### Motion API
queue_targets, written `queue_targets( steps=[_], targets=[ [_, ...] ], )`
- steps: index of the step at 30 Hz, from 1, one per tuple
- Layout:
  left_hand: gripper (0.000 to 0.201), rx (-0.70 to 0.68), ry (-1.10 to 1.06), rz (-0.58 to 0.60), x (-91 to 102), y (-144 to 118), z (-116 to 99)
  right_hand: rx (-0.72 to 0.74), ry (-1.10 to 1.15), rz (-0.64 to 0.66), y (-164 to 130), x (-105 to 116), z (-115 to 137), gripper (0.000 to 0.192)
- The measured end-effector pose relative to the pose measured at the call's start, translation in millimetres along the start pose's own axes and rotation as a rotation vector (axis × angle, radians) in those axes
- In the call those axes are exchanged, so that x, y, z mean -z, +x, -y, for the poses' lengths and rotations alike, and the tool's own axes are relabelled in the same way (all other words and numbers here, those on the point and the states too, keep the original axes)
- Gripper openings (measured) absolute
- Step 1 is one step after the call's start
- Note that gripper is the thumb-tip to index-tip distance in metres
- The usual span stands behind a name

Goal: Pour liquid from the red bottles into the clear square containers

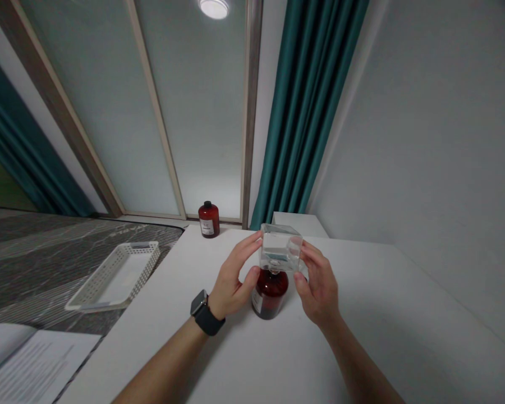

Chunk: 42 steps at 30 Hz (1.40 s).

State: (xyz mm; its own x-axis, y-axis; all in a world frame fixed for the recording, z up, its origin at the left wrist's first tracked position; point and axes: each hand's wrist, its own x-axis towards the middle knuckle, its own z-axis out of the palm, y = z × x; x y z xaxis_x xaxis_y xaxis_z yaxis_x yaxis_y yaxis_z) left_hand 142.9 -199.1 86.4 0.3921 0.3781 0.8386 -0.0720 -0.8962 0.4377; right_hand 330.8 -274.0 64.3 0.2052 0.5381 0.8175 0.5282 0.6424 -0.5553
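At the lower left of the frame lay printed papers point(33, 365) on a dark patterned surface, and from the bottom edge both forearms rose toward the centre over the white worktop point(404, 314). The left wrist wore a dark watch point(202, 311).

Just above centre-bottom, the left hand point(231, 283) and the right hand point(320, 286) each had their grip closed on a clear cube container point(280, 248), one hand on either side, fingertips pressed to its walls and the left thumb low near its base. The cube sat over the neck of an amber bottle point(270, 294) that stood upright on the worktop between the hands. As far as could be judged, the cube had been brought onto the bottle's top but was not yet let go; whether it was fully seated or just short of the neck could not be told.

The cube looked transparent, square-sided and glossy, with a small dark-blue shape showing through near its bottom. The bottle was dark reddish-brown, round and squat, with a pale label on its left flank.

Farther off at middle left, a white perforated tray point(118, 275) lay on the dark surface beside the worktop. Beyond it, a second amber bottle point(209, 219) with a black cap stood at the foot of the frosted window point(193, 112), with teal curtains point(307, 112) to the right.
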Motion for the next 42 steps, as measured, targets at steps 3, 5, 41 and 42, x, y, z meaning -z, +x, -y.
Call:
queue_targets(
  steps=[3, 5, 41, 42],
  targets=[
    [0.046, -0.009, 0.0, -0.003, -0.1, -0.2, -0.1, 0.007, -0.006, -0.001, -0.1, -0.2, -0.5, 0.039],
    [0.046, -0.011, 0.0, -0.005, -0.1, -0.4, -0.2, 0.009, -0.01, -0.004, -0.3, -0.3, -0.9, 0.04],
    [0.044, 0.093, -0.085, 0.02, -0.9, -4.7, 5.8, -0.099, 0.044, 0.004, -1.0, -3.0, -1.8, 0.041],
    [0.045, 0.105, -0.09, 0.02, -1.2, -4.9, 5.7, -0.113, 0.045, 0.004, -0.9, -3.5, -1.6, 0.04]
  ],
)
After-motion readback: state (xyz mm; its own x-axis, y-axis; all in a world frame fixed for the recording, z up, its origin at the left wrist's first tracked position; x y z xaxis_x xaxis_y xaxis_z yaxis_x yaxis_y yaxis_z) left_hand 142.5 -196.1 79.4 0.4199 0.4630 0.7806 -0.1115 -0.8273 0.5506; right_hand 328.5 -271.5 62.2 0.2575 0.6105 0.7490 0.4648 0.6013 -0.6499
